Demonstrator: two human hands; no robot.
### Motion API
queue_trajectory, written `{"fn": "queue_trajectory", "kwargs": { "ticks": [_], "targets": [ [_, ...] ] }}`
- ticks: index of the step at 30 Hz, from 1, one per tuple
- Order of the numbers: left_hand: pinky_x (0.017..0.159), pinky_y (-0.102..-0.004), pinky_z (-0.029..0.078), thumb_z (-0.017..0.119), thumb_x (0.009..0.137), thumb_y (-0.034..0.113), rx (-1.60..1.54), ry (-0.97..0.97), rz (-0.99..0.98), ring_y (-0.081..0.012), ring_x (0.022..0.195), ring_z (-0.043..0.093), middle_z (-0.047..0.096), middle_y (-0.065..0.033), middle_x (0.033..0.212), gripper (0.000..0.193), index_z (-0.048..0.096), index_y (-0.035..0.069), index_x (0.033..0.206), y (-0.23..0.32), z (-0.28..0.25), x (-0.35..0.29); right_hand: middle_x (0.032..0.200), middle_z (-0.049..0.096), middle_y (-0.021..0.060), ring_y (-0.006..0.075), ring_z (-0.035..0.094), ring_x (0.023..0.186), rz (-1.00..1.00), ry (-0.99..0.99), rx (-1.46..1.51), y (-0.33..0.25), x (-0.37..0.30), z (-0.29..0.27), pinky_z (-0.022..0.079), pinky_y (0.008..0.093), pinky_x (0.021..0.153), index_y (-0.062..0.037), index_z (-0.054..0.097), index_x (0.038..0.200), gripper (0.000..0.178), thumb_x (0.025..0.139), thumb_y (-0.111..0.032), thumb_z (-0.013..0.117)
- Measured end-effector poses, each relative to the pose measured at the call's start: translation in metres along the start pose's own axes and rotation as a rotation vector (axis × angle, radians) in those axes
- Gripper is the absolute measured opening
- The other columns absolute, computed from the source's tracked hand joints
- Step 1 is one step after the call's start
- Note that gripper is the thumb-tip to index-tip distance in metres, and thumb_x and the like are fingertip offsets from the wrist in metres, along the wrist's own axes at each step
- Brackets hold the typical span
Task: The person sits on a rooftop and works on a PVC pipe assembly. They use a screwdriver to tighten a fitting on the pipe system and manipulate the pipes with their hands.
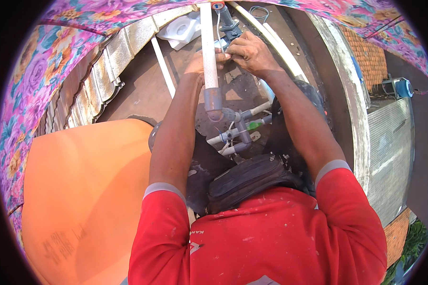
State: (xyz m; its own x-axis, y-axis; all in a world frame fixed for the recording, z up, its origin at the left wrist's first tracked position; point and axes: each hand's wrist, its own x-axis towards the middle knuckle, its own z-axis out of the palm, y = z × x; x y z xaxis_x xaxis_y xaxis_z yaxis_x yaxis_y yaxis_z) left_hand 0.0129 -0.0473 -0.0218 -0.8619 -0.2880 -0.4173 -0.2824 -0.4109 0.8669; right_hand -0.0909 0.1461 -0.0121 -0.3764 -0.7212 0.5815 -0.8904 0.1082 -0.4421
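Observation:
Both my arms reach forward to a grey pump-like fitting (229, 26) at the far end of a brown surface. My left hand (197, 65) is closed, partly behind an upright white pipe (209, 47). My right hand (253, 53) is closed in a pinch, its fingertips meeting those of the left. A thin grey cable (218, 29) runs down to the joined fingertips. Whatever is pinched there is too small to make out. Nearer me, the white pipe ends in a grey elbow (215, 114), joined to several pipe fittings (240, 128).
A large orange tank (85, 190) stands at my left, beside rusty corrugated sheets (100, 76). White plastic pieces (180, 31) and a loose white pipe (164, 66) lie ahead. Another white pipe (280, 45) runs along the right. Flowered cloth (38, 95) hangs overhead. A black waist bag (247, 178) sits at my waist.

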Motion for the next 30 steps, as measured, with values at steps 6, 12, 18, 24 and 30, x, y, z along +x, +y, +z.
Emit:
{"fn": "queue_trajectory", "kwargs": {
  "ticks": [6,12,18,24,30],
  "targets": [
    [0.060,-0.0268,0.055,0.085,0.082,-0.004,-0.203,-0.067,-0.003,-0.0187,0.071,0.067,0.069,-0.0101,0.088,0.037,0.063,0.000,0.111,0.008,0.009,-0.012,0.096,0.076,0.0043,0.0283,0.066,0.096,0.179,0.041,0.198,-0.004,-0.007,0.001,0.056,0.0392,0.087,-0.0118,0.081,0.103,0.015,0.089,-0.017,0.079],
    [0.076,-0.0307,0.054,0.079,0.088,0.000,-0.044,-0.005,0.151,-0.0196,0.085,0.067,0.068,-0.0110,0.097,0.038,0.058,-0.001,0.119,-0.003,0.022,-0.013,0.091,0.077,0.0093,0.0168,0.068,0.082,0.738,0.043,0.658,-0.004,-0.006,0.012,0.055,0.0340,0.078,-0.0030,0.081,0.096,0.013,0.088,-0.013,0.079],
    [0.072,-0.0330,0.056,0.075,0.088,0.000,0.699,0.239,0.618,-0.0195,0.083,0.068,0.069,-0.0124,0.097,0.035,0.061,-0.003,0.121,-0.015,0.052,-0.024,0.077,0.075,0.0078,0.0137,0.068,0.072,0.866,0.088,0.664,0.008,-0.010,0.019,0.054,0.0324,0.069,-0.0017,0.080,0.085,0.020,0.083,-0.022,0.083],
    [0.073,-0.0337,0.056,0.066,0.094,0.000,1.035,0.279,0.926,-0.0156,0.084,0.069,0.071,-0.0097,0.091,0.022,0.069,0.001,0.116,-0.004,0.059,-0.039,0.081,0.077,0.0065,0.0162,0.069,0.076,0.764,-0.049,0.443,-0.011,0.005,-0.010,0.056,0.0355,0.073,-0.0054,0.082,0.093,0.023,0.090,-0.028,0.079],
    [0.077,-0.0317,0.056,0.064,0.103,0.009,0.578,0.092,0.697,-0.0139,0.091,0.070,0.073,-0.0072,0.098,0.016,0.069,-0.001,0.115,-0.007,0.041,-0.016,0.110,0.078,0.0071,0.0147,0.071,0.100,0.508,0.098,0.710,0.006,0.001,-0.007,0.056,0.0307,0.091,-0.0070,0.078,0.122,0.029,0.099,-0.023,0.073]
  ]
}}
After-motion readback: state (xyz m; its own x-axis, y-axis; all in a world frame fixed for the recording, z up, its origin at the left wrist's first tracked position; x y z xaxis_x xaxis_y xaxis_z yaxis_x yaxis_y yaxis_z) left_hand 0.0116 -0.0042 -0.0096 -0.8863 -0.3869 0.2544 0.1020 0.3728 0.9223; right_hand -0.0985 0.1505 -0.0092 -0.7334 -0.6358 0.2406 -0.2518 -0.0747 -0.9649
